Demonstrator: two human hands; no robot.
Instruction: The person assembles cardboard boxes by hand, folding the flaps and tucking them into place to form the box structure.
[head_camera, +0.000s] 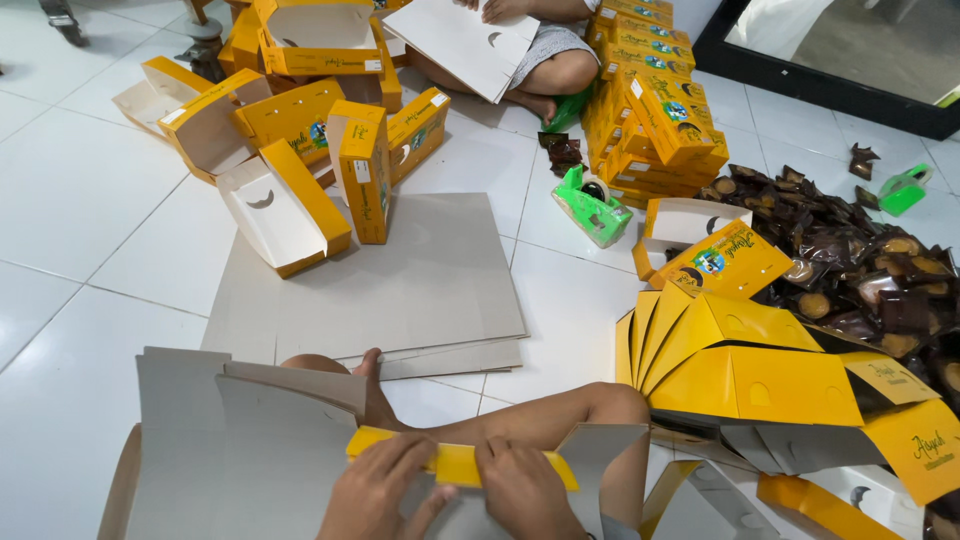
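At the bottom of the head view, my left hand (378, 492) and my right hand (522, 490) both grip a yellow flap of a flat, unfolded cardboard box (250, 450). The box has a grey inside and lies across my bent legs (540, 418). My fingers press along the yellow strip (458, 462), one hand at each side of its middle. A fan of flat yellow box blanks (740, 365) lies just right of my knee.
Assembled yellow boxes (300, 150) lie scattered at the upper left on grey cardboard sheets (400, 290). A stack of closed yellow boxes (650, 100), two green tape dispensers (592, 208), and a pile of dark wrapped snacks (860, 270) sit to the right. Another person (545, 60) sits opposite, holding a box blank.
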